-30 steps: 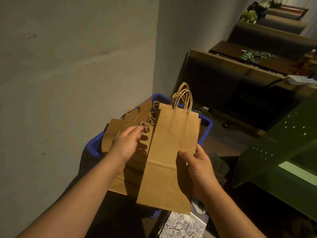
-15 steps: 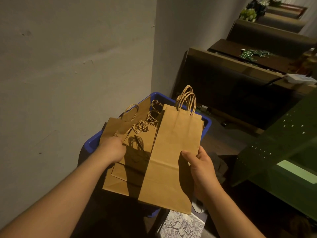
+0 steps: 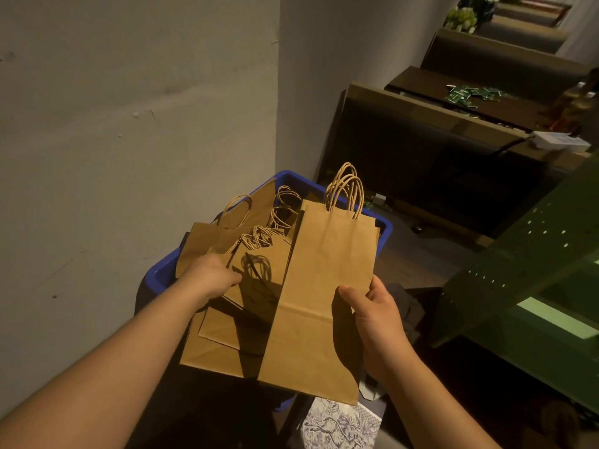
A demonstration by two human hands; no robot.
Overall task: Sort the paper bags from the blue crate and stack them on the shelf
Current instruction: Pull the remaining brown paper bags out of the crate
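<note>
A blue crate (image 3: 385, 229) stands by the wall with several flat brown paper bags in it. My right hand (image 3: 372, 314) grips the right edge of a tall stack of narrow bags (image 3: 321, 286), thumb on top, held above the crate with the twisted handles pointing away. My left hand (image 3: 212, 275) grips a smaller bag (image 3: 259, 286) by its left edge, lifted over a wider bag (image 3: 217, 354) below it. More bags and handles (image 3: 285, 205) lie deeper in the crate.
A grey wall (image 3: 129, 124) runs close on the left. A green perforated shelf (image 3: 525, 270) juts in at the right. Dark wooden benches and tables (image 3: 437, 124) stand behind, one with green packets (image 3: 466, 94). A patterned bag (image 3: 340, 422) lies low in front.
My left hand reached down to the smaller bag, took hold of its edge and has lifted it slightly. My right hand keeps holding the tall stack in nearly the same place.
</note>
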